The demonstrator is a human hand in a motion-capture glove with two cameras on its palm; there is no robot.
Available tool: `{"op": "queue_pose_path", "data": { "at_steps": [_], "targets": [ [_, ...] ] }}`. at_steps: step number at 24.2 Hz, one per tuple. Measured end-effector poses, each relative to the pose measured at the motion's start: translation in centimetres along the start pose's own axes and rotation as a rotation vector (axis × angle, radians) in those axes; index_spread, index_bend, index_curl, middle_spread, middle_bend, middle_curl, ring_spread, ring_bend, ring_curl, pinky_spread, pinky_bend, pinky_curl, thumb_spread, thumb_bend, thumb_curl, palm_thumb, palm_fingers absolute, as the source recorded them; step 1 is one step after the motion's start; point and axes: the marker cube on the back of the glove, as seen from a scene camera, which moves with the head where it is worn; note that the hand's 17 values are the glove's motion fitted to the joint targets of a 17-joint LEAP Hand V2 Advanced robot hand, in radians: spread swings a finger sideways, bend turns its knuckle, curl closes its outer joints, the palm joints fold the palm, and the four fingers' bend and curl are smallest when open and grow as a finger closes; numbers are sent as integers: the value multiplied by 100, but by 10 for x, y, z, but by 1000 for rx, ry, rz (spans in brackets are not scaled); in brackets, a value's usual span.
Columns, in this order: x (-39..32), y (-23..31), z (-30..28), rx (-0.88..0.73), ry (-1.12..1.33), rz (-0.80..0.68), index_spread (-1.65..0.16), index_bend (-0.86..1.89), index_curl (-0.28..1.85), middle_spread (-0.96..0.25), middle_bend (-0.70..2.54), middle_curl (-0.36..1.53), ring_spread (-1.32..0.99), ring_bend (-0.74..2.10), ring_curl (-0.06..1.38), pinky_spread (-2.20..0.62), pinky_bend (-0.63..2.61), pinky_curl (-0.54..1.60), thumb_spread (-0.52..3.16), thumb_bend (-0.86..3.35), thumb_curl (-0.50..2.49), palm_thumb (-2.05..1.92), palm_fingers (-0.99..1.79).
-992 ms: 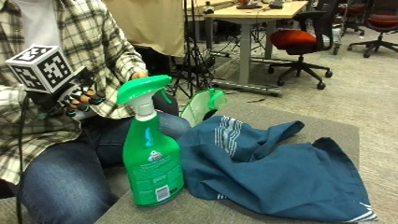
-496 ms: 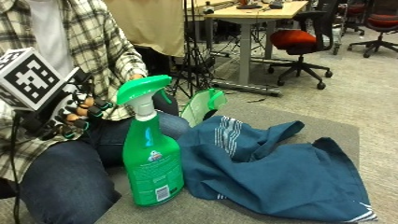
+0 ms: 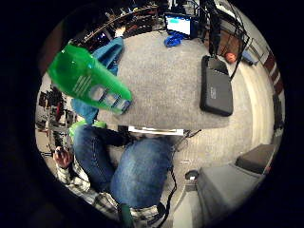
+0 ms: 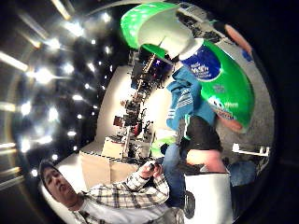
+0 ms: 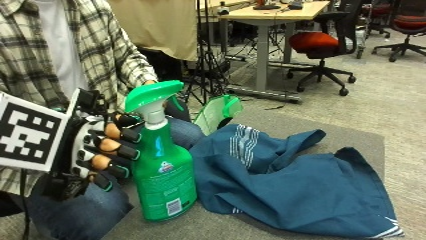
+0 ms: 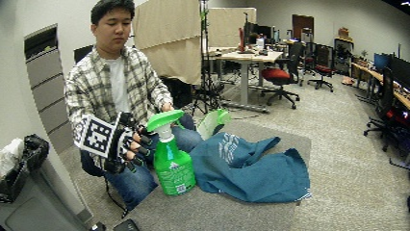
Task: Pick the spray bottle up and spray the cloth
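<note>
An open office with chairs and work desks is lying behind a grey-topped desk [image 5: 346, 135], at whose near edge the person is sitting. The bottle [image 5: 162, 172] is standing upright on the desk, its long axis vertical, green trigger head at the top with the nozzle facing away from the person, toward the far side of the desk. The cloth [image 5: 293, 180] is lying crumpled on the desk just beside the bottle, its near fold appearing to touch the bottle's base on the side away from the glove.

The right hand [image 5: 106, 152] is hovering at neck height immediately beside the bottle, on the side opposite the cloth. Its fingers [image 5: 123, 134] are half curled toward the neck, holding nothing; whether the tips are touching the plastic cannot be told. The thumb-side palm view is showing the trigger head and label filling the frame, so the palm is facing the bottle at close range. The bare hand is staying back near the person's lap.

Judgement: the grasp calls for a short sideways closing around the neck, below the trigger.
</note>
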Motion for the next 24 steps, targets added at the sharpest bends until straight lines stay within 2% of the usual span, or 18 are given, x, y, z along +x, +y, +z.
{"op": "queue_pose_path", "data": {
  "at_steps": [12, 24],
  "targets": [
    [12, -86, 30, 30, -477, 6, -34, 19, 32, -8, 20, 29, 0, 33, 25, 18, 37, 19, 106, 7, 45, 67, 45],
    [-5, -112, 34, 16, -584, -90, -32, 15, 32, -12, 24, 34, -12, 45, 31, 10, 34, 21, 95, 3, 50, 80, 88]
  ]
}}
